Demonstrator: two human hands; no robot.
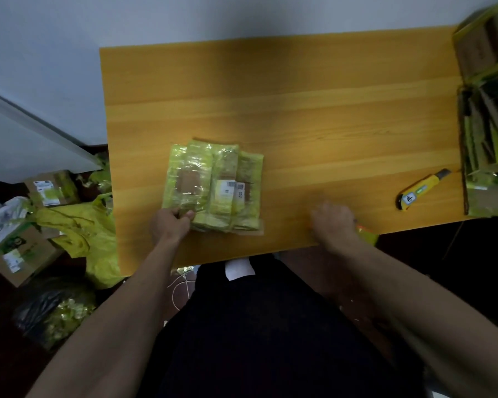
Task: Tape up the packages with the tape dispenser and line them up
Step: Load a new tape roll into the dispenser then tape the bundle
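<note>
Three or so taped pkgs (213,185) lay overlapped mid-table (328,110), L hand (170,225) pinching near-left corner, prob. to steady/align; R hand (332,222) blurred at near edge, grip unclear, yellow item just beside.

- Your packages (213,185) lie overlapping on the counter (299,110), left of centre.
- Your left hand (170,225) is at their near-left corner; your right hand (332,222) is to their right.
- A utility knife (420,189) lies farther right, beside stacked boxes (489,124).
</note>
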